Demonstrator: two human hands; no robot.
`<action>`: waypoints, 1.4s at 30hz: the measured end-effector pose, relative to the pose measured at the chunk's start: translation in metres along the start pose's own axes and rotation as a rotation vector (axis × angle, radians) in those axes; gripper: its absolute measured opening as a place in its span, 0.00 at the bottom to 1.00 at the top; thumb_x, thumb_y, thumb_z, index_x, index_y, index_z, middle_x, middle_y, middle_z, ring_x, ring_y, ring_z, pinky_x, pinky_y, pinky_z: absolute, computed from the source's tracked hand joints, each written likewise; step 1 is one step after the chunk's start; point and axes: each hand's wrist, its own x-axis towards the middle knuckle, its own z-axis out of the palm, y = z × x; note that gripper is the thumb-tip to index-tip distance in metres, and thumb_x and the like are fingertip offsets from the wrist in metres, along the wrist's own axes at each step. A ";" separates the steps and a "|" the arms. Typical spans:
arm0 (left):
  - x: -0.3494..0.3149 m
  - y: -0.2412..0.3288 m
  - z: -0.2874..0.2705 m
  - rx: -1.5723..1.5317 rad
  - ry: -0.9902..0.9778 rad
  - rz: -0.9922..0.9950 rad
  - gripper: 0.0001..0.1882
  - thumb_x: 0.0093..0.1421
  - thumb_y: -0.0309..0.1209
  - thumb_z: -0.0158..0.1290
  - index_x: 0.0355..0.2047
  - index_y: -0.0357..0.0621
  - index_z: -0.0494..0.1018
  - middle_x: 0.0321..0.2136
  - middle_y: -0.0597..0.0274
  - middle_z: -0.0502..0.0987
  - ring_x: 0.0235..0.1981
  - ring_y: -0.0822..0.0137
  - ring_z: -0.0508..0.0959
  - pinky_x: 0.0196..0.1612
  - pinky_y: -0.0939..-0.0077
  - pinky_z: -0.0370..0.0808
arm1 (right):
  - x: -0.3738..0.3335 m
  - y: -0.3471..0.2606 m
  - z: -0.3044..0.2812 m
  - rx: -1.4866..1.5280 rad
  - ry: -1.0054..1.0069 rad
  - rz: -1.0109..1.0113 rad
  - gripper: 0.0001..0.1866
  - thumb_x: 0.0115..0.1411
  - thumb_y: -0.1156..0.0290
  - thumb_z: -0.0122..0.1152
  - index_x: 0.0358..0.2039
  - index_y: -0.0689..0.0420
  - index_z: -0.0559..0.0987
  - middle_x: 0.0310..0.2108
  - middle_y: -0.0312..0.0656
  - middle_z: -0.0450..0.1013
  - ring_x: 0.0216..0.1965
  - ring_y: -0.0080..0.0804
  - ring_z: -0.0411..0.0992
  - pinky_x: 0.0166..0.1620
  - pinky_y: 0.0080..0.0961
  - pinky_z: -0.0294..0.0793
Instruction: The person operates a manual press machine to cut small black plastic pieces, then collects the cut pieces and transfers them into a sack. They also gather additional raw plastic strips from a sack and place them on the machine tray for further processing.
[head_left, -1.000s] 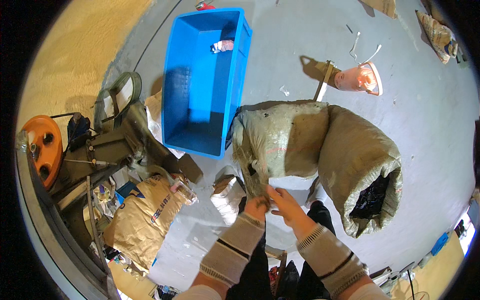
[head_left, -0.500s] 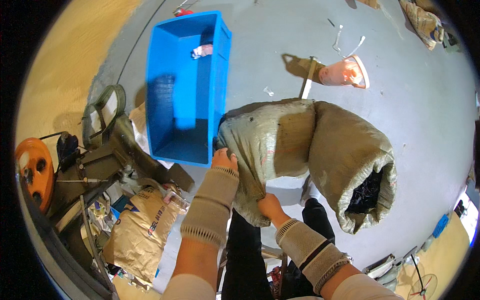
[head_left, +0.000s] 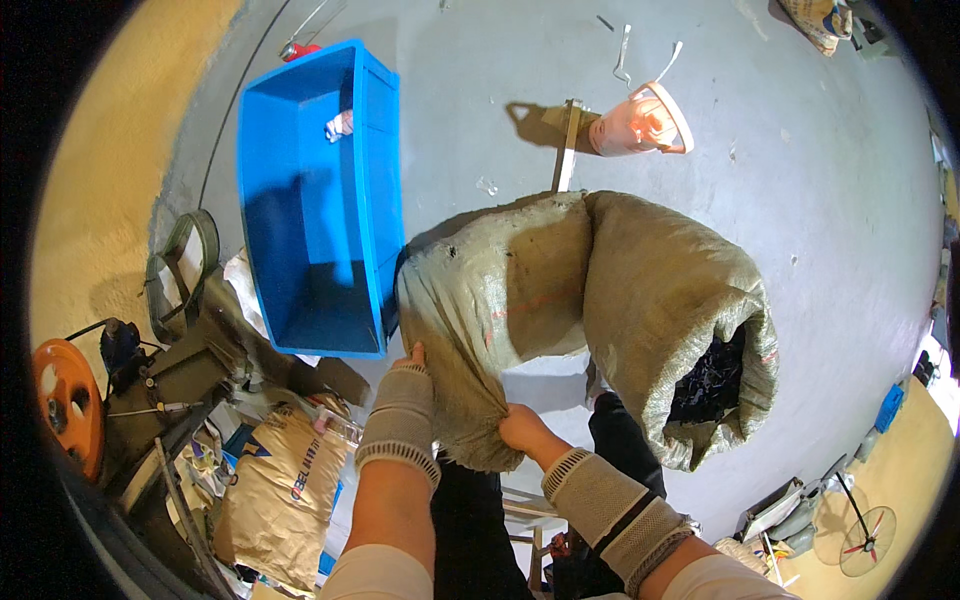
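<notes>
Woven sack (head_left: 600, 300), large, grey-green, lies on its side across the concrete floor (head_left: 820, 170), directly ahead of the person. Closed bottom end faces the person; open mouth (head_left: 715, 375) points to the right, dark contents visible inside.

Right hand (head_left: 522, 428): fingers closed tight, pinching a gathered corner of the sack's bottom end. Cloth bunches at the grip; the corner is lifted slightly off the floor.

Left hand (head_left: 412, 357): laid against the left edge of the sack's bottom end, at the side nearest the blue crate. Fingertips are hidden behind the fabric and sleeve cuff; cannot tell whether they are closed on the cloth or only pressed against it.

Both forearms wear knitted sleeves, grey with ribbed cuffs.

Edges and room:
- Blue plastic crate (head_left: 300, 200), long and rectangular, stands left of the sack; its near right corner is just beside the sack's left edge, possibly touching. A small pale object (head_left: 340, 125) lies in its far end.
- Left of the person: paper sack (head_left: 280, 480), machine parts, orange wheel (head_left: 65, 400). Crowded side.
- Beyond the sack: pink-orange plastic jug (head_left: 640, 122) lying on its side, with a wooden strip (head_left: 567, 145) next to it, well apart from the sack.
- Open floor lies far and right of the sack's mouth.
</notes>
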 end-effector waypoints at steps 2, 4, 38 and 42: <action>-0.009 -0.008 -0.005 -0.055 -0.010 0.042 0.29 0.64 0.49 0.42 0.54 0.36 0.66 0.54 0.47 0.68 0.53 0.51 0.70 0.56 0.59 0.67 | -0.010 -0.002 0.005 0.024 -0.041 -0.023 0.17 0.50 0.71 0.50 0.39 0.67 0.77 0.36 0.64 0.73 0.41 0.59 0.71 0.44 0.42 0.71; -0.021 -0.018 -0.011 -0.114 -0.019 0.089 0.29 0.64 0.49 0.42 0.54 0.36 0.66 0.54 0.47 0.68 0.52 0.51 0.71 0.56 0.59 0.67 | -0.026 -0.010 0.017 -0.061 0.033 0.015 0.18 0.50 0.69 0.49 0.38 0.66 0.77 0.38 0.64 0.72 0.43 0.61 0.70 0.46 0.44 0.70; -0.218 -0.151 0.077 -0.291 -0.342 0.054 0.32 0.63 0.52 0.37 0.53 0.34 0.67 0.50 0.42 0.71 0.48 0.50 0.73 0.50 0.61 0.69 | -0.196 0.022 -0.105 -0.387 0.291 0.034 0.13 0.52 0.72 0.50 0.36 0.66 0.74 0.33 0.61 0.72 0.39 0.57 0.71 0.44 0.45 0.70; -0.256 -0.117 0.067 -0.249 -0.277 -0.107 0.32 0.65 0.52 0.33 0.57 0.39 0.65 0.55 0.43 0.66 0.53 0.49 0.70 0.54 0.61 0.65 | -0.203 0.037 -0.112 -0.825 0.092 -0.207 0.09 0.53 0.73 0.53 0.25 0.61 0.80 0.32 0.53 0.71 0.37 0.47 0.73 0.39 0.38 0.73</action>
